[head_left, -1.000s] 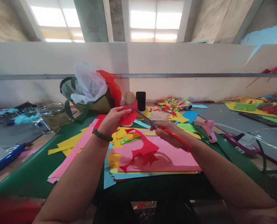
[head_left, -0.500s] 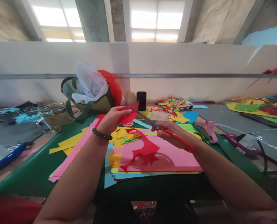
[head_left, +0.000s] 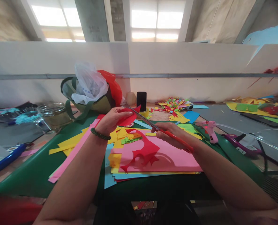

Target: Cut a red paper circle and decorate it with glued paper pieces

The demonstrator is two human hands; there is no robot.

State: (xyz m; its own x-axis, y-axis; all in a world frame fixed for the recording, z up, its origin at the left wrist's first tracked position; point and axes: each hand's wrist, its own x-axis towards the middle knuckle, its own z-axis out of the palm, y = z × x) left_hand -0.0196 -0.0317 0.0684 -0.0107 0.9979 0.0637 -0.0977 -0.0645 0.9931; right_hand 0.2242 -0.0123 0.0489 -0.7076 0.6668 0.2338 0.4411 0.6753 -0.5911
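Red paper (head_left: 129, 118) is pinched between the thumb and fingers of our left hand (head_left: 113, 118), raised over the green-covered bench (head_left: 24, 173), and its upper edge is at the blades of the red-handled scissors (head_left: 143, 117). Our right hand (head_left: 169, 130) is closed around the handles. We cannot tell how far the blades stand apart.

Nearest to us on the bench, the edges of blue sheets (head_left: 139, 177) show under a pink sheet (head_left: 183, 159). On the pink sheet lies a red offcut (head_left: 147, 150) with jagged points and curved cut-outs. Just beyond it sit green strips (head_left: 131, 139) and yellow paper pieces (head_left: 122, 135). To the left, a long pink strip (head_left: 75, 150) slants across yellow strips (head_left: 70, 143), and we wear a green beaded bracelet (head_left: 100, 134) on our left wrist. Well to the right, a pink glue gun (head_left: 211, 130) is near a purple power strip (head_left: 241, 146).

Farther off, a dark phone (head_left: 141, 99) stands upright at a yellow roll (head_left: 145, 113), with a spiky heap of coloured paper (head_left: 173, 105) to its right. On the left, a glass jar (head_left: 52, 115) is near an olive bag (head_left: 98, 106) with a white plastic bag (head_left: 89, 84) rising from it. Behind runs a pale partition (head_left: 167, 59), below two bright windows (head_left: 156, 20).
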